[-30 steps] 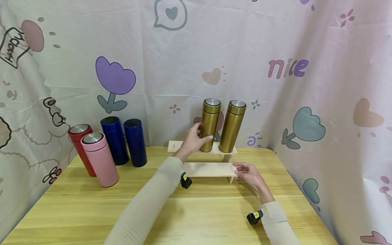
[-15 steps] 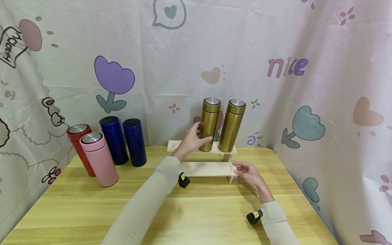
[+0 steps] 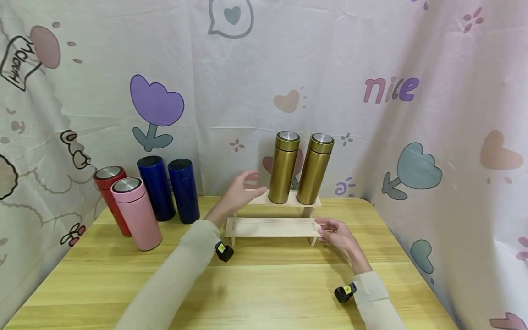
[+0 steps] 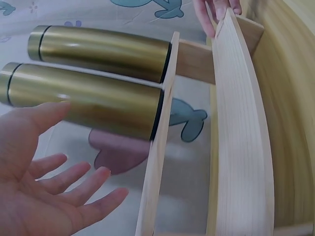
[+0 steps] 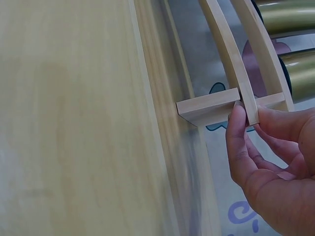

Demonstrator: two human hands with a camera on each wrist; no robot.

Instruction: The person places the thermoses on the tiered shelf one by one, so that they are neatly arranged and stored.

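We saw a printed curtain [image 3: 231,59] behind everything, and in front of it a wood-grained table [image 3: 272,293]. On the table stood a two-step stand [image 3: 268,227], its lower shelf nearer us and its upper shelf behind.

To its left, well apart, we counted four flasks: the pink flask [image 3: 140,215] in front, partly covering the red flask [image 3: 112,198], with the left blue flask [image 3: 158,192] and the right blue flask [image 3: 184,192] behind. The left gold flask [image 3: 283,169] and the right gold flask [image 3: 315,172] stood upright on the upper shelf, just apart. The left sleeve [image 3: 169,275] crossed the table, and the left hand [image 3: 241,191] blocked our sight of the upper shelf's left end; its fingers were spread and held nothing, the thumb just beside the left gold flask. The right hand [image 3: 338,236] pinched the lower shelf's right end.

Only the head view gave us the pink, red and blue flasks. The right wrist view showed what it hid: thumb and forefinger on opposite faces of the shelf. In the left wrist view we made out dark bases under both gold flasks.
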